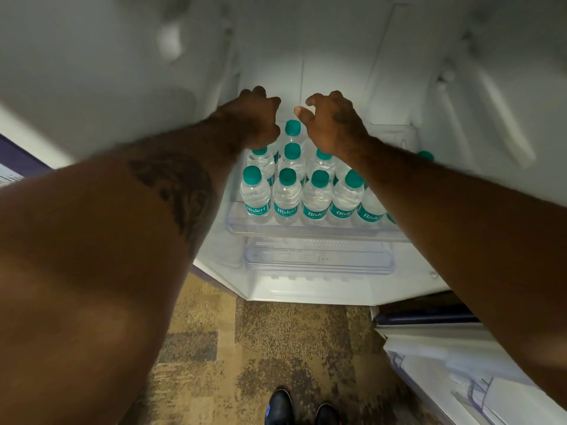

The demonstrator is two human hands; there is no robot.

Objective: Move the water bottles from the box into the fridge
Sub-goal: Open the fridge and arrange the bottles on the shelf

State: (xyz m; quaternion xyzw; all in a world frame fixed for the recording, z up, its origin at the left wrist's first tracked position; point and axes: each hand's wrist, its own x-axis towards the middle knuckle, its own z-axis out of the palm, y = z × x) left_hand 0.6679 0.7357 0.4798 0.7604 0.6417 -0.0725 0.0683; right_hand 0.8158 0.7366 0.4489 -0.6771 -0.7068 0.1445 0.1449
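Observation:
Several clear water bottles (287, 194) with teal caps and teal labels stand in rows on a clear fridge shelf (239, 223). Both my arms reach deep into the fridge above the back rows. My left hand (256, 118) hovers over the back-left bottle (260, 159) with fingers curled downward; its palm side is hidden, so I cannot tell whether it holds anything. My right hand (329, 121) hangs over the back-right bottles with fingers loosely curled and nothing visible between thumb and fingers. One more teal cap (426, 155) shows past my right forearm. The box is out of view.
Below the shelf sits a clear crisper cover (319, 259). The open fridge door (460, 372) with its racks is at the lower right. Patterned carpet (270, 342) lies in front, and my dark shoes (280, 406) stand at the bottom edge.

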